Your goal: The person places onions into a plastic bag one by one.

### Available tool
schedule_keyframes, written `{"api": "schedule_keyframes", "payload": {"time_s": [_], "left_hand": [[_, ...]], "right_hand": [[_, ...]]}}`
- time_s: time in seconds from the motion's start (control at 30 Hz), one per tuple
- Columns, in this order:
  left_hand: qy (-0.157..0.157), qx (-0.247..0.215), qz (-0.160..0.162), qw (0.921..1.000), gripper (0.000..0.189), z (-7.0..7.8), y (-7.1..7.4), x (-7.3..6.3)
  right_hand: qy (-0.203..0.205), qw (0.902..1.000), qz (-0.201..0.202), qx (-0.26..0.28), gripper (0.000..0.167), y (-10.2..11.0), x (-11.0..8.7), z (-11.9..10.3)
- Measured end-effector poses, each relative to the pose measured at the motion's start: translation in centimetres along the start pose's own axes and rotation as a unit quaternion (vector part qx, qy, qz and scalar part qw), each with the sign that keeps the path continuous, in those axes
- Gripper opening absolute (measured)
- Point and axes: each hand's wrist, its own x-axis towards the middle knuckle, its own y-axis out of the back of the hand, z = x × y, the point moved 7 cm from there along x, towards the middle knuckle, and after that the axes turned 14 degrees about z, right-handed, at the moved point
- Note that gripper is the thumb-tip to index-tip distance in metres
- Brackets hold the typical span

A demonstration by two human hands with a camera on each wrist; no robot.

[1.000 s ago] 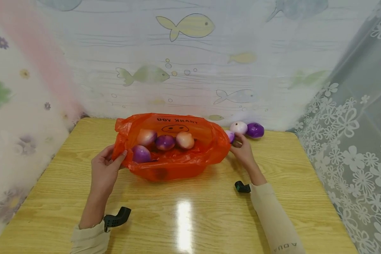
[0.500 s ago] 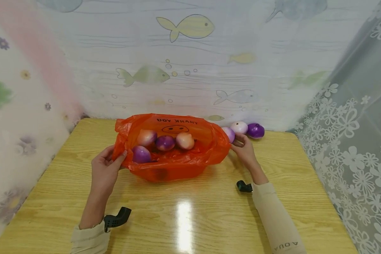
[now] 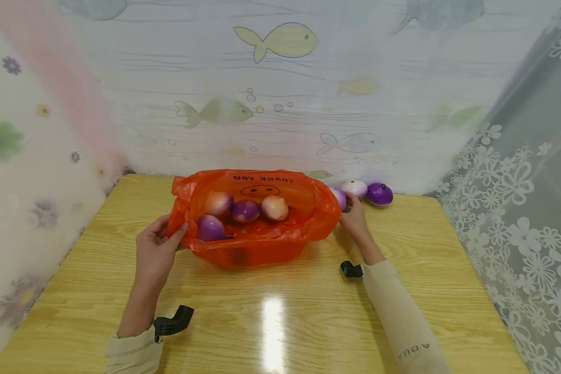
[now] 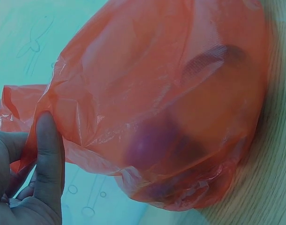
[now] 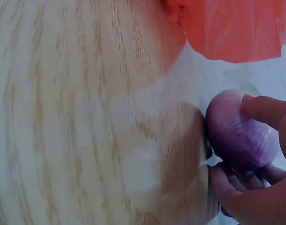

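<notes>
In the head view an orange-red plastic bag (image 3: 257,252) lies on its side with its mouth spread, and several purple and pale onions (image 3: 245,211) show inside. My left hand (image 3: 155,254) pinches the bag's left rim between thumb and fingers; the left wrist view shows the thumb (image 4: 48,157) pressed on the thin film. Beyond the bag's right edge, my right hand (image 3: 355,215) grips a light purple onion (image 3: 338,199), partly hidden by the bag. In the right wrist view this onion (image 5: 238,133) sits between thumb and fingers, apart from the bag.
A whitish onion (image 3: 354,189) and a dark purple onion (image 3: 379,194) stand at the table's back edge, right of the bag. The wooden table (image 3: 243,322) meets a fish-patterned curtain (image 3: 280,119) behind. A lace curtain (image 3: 519,223) hangs on the right.
My right hand has shifted slightly left and its fingers have come round the light purple onion. The left hand and bag have stayed in place; the head view has moved slightly.
</notes>
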Motion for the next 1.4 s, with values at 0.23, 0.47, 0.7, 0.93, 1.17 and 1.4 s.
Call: {"api": "schedule_keyframes", "payload": {"time_s": [0.23,0.47,0.7,0.93,1.17,1.4], "left_hand": [[-0.007,0.000,-0.004,1.0000,0.037,0.1,0.0,0.0],[-0.015,0.000,-0.008,0.9999,0.038,0.2,-0.1,-0.2],[-0.016,-0.002,-0.008,0.9998,0.037,0.0,0.0,-0.2],[-0.008,0.019,-0.003,0.9998,0.040,0.1,-0.1,-0.2],[-0.006,0.026,-0.008,0.9996,0.042,0.2,-0.2,-0.1],[-0.006,0.022,-0.005,0.9997,0.041,0.2,0.0,-0.1]], "right_hand": [[-0.011,0.9999,0.009,-0.007,0.069,0.5,-0.3,0.4],[-0.002,0.9998,0.021,-0.001,0.071,1.4,-0.9,0.3],[-0.043,0.9991,-0.003,0.005,0.079,2.8,-2.4,-0.8],[-0.061,0.9981,0.006,-0.010,0.081,4.1,-2.6,0.4],[-0.068,0.9975,0.008,-0.017,0.078,5.5,-3.4,0.2],[-0.064,0.9971,0.007,0.041,0.073,6.5,-4.2,-1.0]]}}
